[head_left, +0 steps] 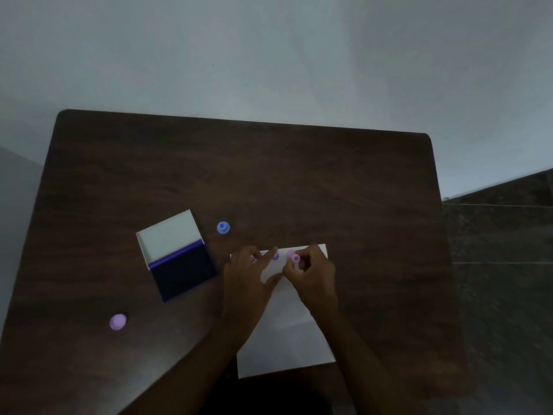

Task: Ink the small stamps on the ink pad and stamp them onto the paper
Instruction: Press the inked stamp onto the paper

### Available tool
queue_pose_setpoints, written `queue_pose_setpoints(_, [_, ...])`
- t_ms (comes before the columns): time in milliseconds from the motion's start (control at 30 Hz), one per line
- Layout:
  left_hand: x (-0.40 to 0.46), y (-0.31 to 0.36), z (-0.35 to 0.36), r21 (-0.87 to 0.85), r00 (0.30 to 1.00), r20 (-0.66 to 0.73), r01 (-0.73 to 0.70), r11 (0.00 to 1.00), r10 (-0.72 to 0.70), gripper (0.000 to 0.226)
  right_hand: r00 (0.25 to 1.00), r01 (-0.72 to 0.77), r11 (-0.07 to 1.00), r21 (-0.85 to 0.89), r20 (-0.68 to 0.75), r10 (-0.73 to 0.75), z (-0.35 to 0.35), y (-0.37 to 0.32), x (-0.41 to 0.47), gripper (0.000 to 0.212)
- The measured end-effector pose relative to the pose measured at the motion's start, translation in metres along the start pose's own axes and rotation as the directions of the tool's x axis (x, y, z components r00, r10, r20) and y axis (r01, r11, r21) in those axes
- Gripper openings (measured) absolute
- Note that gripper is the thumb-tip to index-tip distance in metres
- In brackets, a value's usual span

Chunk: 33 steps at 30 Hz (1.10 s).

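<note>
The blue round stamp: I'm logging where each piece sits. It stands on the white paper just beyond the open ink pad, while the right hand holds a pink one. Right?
Not quite. In the head view the blue round stamp stands on the bare dark wooden table, off the white paper, just beyond the open ink pad. The right hand does hold a pink stamp.

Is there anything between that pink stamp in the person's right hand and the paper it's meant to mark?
Nothing visible does. The right hand holds the pink stamp directly over the far end of the paper. The left hand rests on the sheet beside it, left of the stamp, not under it.
</note>
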<state>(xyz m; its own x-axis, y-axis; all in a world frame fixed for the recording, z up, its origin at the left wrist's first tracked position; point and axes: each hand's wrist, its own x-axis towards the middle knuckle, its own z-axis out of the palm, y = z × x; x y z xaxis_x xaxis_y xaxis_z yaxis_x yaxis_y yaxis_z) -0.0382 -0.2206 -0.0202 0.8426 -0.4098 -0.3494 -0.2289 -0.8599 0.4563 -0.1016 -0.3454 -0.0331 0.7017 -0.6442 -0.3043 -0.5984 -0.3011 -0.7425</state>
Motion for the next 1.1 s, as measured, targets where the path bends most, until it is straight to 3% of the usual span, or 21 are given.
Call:
queue_pose_setpoints(367, [0.011, -0.008, 0.018, -0.025, 1.0, -0.003, -0.006, 1.0, 0.006, 0.054, 0.997, 0.067, 0.997, -0.031, 0.033, -0.066, 0.001, 0.008, 0.007, 0.011])
queue_pose_setpoints(567, [0.016, -0.006, 0.019, -0.048, 0.996, 0.041, 0.081, 0.996, -0.079, 0.058, 0.995, 0.094, 0.992, -0.084, 0.053, -0.09, 0.004, 0.001, 0.009, 0.008])
queue_pose_setpoints(1100, [0.015, -0.007, 0.021, -0.04, 1.0, -0.024, 0.01, 0.999, -0.011, 0.046, 0.993, 0.073, 0.991, -0.114, 0.099, -0.062, 0.003, -0.002, 0.012, 0.013])
